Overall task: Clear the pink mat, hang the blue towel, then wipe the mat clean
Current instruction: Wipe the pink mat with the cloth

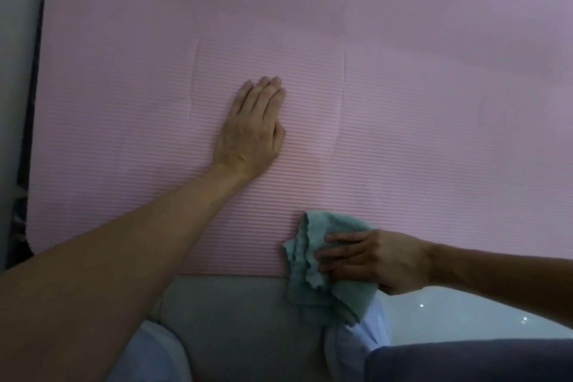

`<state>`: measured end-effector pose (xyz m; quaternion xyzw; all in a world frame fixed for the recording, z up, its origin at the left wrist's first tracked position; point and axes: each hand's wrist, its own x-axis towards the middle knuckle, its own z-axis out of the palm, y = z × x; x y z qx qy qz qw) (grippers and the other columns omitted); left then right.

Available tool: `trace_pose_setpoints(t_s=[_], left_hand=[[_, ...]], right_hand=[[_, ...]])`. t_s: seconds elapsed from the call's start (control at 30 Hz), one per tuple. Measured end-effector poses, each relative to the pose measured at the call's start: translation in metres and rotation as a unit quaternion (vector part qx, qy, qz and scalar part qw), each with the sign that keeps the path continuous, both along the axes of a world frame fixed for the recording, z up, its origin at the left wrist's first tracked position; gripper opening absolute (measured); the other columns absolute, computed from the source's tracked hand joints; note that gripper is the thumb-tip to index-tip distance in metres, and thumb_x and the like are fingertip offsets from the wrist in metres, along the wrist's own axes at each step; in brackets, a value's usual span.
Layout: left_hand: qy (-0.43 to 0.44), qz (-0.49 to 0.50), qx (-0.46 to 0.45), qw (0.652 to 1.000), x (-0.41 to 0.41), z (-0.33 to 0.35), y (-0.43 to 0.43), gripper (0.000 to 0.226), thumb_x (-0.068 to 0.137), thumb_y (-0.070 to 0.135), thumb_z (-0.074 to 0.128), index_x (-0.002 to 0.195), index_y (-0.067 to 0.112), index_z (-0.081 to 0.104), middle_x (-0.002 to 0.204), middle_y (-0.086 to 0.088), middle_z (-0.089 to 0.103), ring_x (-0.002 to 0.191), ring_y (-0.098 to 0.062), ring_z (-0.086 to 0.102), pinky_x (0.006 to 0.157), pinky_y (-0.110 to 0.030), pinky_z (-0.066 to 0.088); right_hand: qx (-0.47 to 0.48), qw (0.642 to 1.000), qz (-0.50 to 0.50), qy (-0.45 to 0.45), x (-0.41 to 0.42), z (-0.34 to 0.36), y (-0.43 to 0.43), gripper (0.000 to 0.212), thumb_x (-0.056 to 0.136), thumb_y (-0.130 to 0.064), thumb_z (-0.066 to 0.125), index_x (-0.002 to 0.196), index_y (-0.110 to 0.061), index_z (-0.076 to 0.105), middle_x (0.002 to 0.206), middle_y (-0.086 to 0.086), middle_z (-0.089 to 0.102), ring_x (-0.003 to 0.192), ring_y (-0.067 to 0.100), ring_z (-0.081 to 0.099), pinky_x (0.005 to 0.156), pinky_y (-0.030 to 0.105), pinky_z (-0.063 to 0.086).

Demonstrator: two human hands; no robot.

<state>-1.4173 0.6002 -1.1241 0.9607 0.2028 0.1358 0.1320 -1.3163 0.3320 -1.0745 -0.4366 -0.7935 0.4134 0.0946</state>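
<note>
The ribbed pink mat (pixel 403 139) fills most of the view, with nothing lying on it but my hands and a cloth. My left hand (pixel 251 130) lies flat on the mat's middle, fingers straight and together, pointing away from me. My right hand (pixel 369 260) presses a crumpled teal-green cloth (pixel 313 285) onto the mat's near edge, fingers stretched across the top of it. Part of the cloth hangs over the edge onto the floor. No blue towel is in view.
Grey floor (pixel 229 319) runs along the mat's near edge. A glossy white surface (pixel 465 313) lies at the lower right, with pale fabric and a dark garment (pixel 465 363) of mine below it. A dark strip (pixel 28 133) borders the mat's left side.
</note>
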Motion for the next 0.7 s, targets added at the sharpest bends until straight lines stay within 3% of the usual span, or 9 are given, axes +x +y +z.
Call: trace_pose_setpoints(t_s=[0.13,0.2,0.27,0.33,0.43,0.47,0.53,0.63,0.7], left_hand=[[0.000,0.009,0.008,1.000,0.000,0.002,-0.001,0.048,0.083,0.009,0.047,0.128,-0.002,0.057,0.137,-0.016,0.055,0.130,-0.031,0.049,0.113,-0.046,0.033],[0.003,0.009,0.011,1.000,0.001,0.001,-0.001,0.048,0.083,0.009,0.048,0.128,-0.002,0.057,0.136,-0.016,0.056,0.129,-0.031,0.050,0.113,-0.046,0.033],[0.006,0.008,0.019,1.000,0.002,0.000,-0.002,0.048,0.082,0.010,0.047,0.127,-0.003,0.057,0.133,-0.017,0.057,0.128,-0.032,0.051,0.114,-0.046,0.032],[-0.005,0.019,0.026,0.999,0.008,0.000,-0.003,0.045,0.078,0.009,0.049,0.119,-0.004,0.060,0.124,-0.020,0.061,0.119,-0.036,0.054,0.112,-0.046,0.034],[-0.042,0.040,-0.011,0.998,0.035,0.005,-0.009,0.027,0.076,0.005,0.050,0.099,-0.003,0.063,0.102,-0.022,0.061,0.097,-0.039,0.058,0.103,-0.047,0.041],[-0.053,0.039,-0.022,0.998,0.048,0.007,-0.011,0.024,0.080,0.004,0.048,0.098,-0.003,0.063,0.102,-0.022,0.061,0.096,-0.038,0.058,0.102,-0.046,0.041],[-0.063,0.018,-0.029,0.997,0.076,0.007,-0.016,0.028,0.088,0.003,0.046,0.109,-0.005,0.062,0.113,-0.022,0.062,0.105,-0.037,0.058,0.108,-0.046,0.037],[-0.017,-0.009,-0.034,0.999,0.114,0.006,-0.015,0.045,0.090,0.007,0.045,0.132,-0.007,0.050,0.138,-0.021,0.051,0.128,-0.035,0.048,0.116,-0.047,0.028],[0.021,-0.026,-0.036,0.999,0.126,0.003,-0.006,0.052,0.089,0.013,0.046,0.137,-0.007,0.045,0.143,-0.022,0.047,0.134,-0.035,0.043,0.117,-0.048,0.026]], right_hand=[[-0.015,0.995,-0.090,-0.026,0.016,0.007,0.002,0.041,0.077,-0.003,0.065,0.118,-0.004,0.067,0.127,0.007,0.065,0.127,0.018,0.054,0.112,0.034,0.037],[-0.006,0.982,-0.185,-0.028,0.021,0.010,0.004,0.035,0.079,-0.004,0.060,0.112,-0.006,0.068,0.114,0.007,0.070,0.111,0.022,0.062,0.102,0.029,0.045],[0.006,0.944,-0.330,-0.012,0.025,0.014,0.009,0.026,0.084,-0.006,0.054,0.106,-0.014,0.064,0.100,0.001,0.070,0.093,0.018,0.064,0.085,0.024,0.049],[-0.021,0.854,-0.520,0.016,0.025,0.023,0.024,0.017,0.089,-0.011,0.053,0.095,-0.024,0.062,0.084,-0.012,0.068,0.079,-0.001,0.063,0.072,0.014,0.046],[-0.082,0.664,-0.739,0.078,0.040,0.027,0.059,0.023,0.095,-0.019,0.060,0.072,-0.024,0.059,0.058,-0.020,0.062,0.056,-0.008,0.054,0.053,0.015,0.043],[-0.098,0.614,-0.777,0.095,0.051,0.026,0.069,0.025,0.094,-0.021,0.061,0.070,-0.021,0.060,0.059,-0.017,0.062,0.057,-0.005,0.055,0.053,0.021,0.046],[-0.122,0.530,-0.824,0.160,0.075,0.026,0.088,0.016,0.093,-0.024,0.063,0.079,-0.015,0.066,0.079,-0.006,0.071,0.078,0.010,0.067,0.068,0.033,0.056],[-0.161,0.440,-0.827,0.310,0.117,0.028,0.102,0.019,0.091,-0.023,0.065,0.101,-0.007,0.066,0.100,0.005,0.074,0.094,0.021,0.072,0.077,0.037,0.059],[-0.225,0.440,-0.779,0.386,0.142,0.033,0.104,0.036,0.090,-0.024,0.066,0.118,-0.002,0.061,0.113,0.009,0.071,0.103,0.024,0.070,0.085,0.041,0.057]])
